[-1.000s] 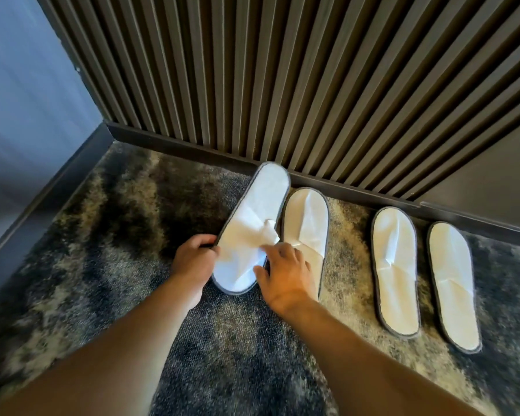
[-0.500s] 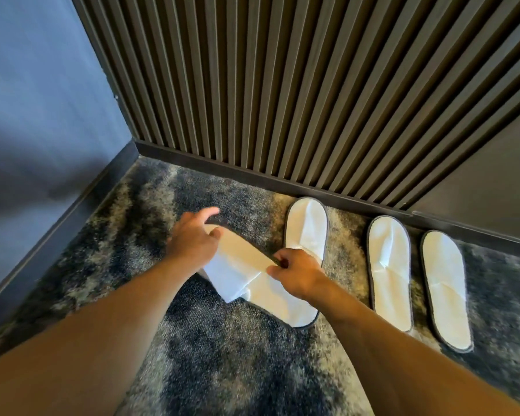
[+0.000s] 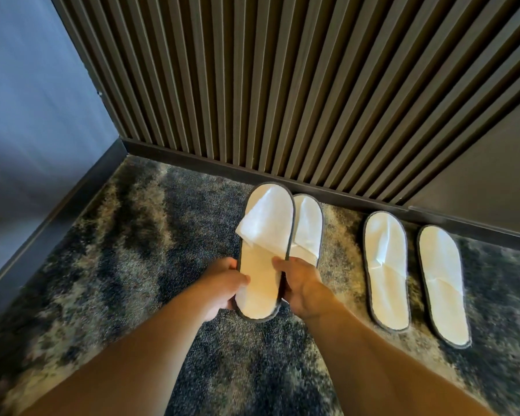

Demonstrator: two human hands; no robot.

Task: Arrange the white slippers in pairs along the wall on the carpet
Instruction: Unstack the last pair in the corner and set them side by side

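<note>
Both my hands hold one white slipper (image 3: 264,253) with a dark rim by its heel, toe pointing at the wall, its upper puffed open. My left hand (image 3: 222,285) grips the heel's left edge and my right hand (image 3: 303,288) grips its right edge. This slipper partly covers a second white slipper (image 3: 308,229) lying on the carpet just to its right. Further right, a pair of white slippers (image 3: 386,268) (image 3: 442,283) lies flat side by side, toes towards the wall.
The mottled grey and beige carpet (image 3: 126,265) fills the floor. A dark slatted wall (image 3: 267,94) with a dark skirting board (image 3: 327,193) runs along the back. A blue-grey wall (image 3: 33,121) closes the left side, forming a corner.
The held slipper was turned sideways and twisted half a second ago; now it points toe-first at the wall, right side up, beside the second slipper. Both hands have shifted to its heel.
</note>
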